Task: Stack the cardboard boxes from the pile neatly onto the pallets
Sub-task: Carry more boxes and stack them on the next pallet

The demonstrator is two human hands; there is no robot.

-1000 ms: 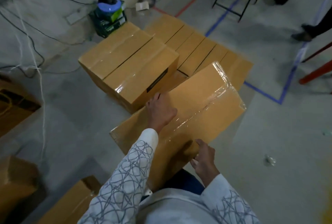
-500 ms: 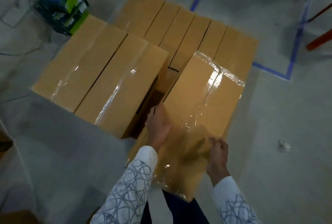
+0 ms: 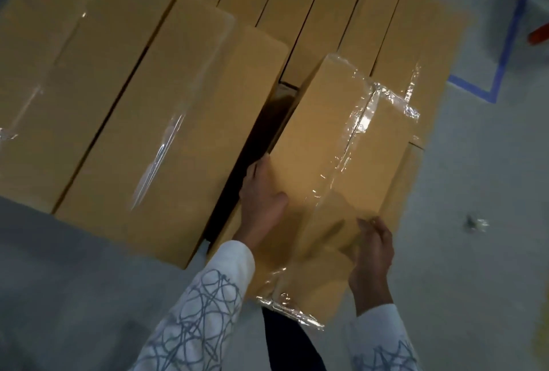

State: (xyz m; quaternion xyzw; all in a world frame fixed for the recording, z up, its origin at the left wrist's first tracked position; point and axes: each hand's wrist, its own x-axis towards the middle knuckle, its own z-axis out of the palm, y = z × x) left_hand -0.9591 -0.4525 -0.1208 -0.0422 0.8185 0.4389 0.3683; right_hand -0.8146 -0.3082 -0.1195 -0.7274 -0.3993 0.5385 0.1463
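I hold a long brown cardboard box [image 3: 335,138] sealed with clear tape, tilted over the right part of the stack. My left hand [image 3: 261,201] grips its left edge, thumb on top. My right hand [image 3: 371,251] holds its near right side, fingers curled on the taped face. To the left stand two taller taped boxes [image 3: 166,133] side by side. A lower layer of narrow boxes [image 3: 416,28] lies beyond and under the held box. A dark gap [image 3: 255,138] separates the held box from the taller ones. No pallet shows.
Grey concrete floor [image 3: 475,296] surrounds the stack. A blue tape line [image 3: 505,43] marks a corner at the right. A crumpled scrap of plastic [image 3: 475,223] lies on the floor to the right. A red object [image 3: 539,33] pokes in at the right edge.
I have come closer and bent over the stack. The held box has moved forward and down beside the taller boxes, over the lower layer. Both hands keep their hold.
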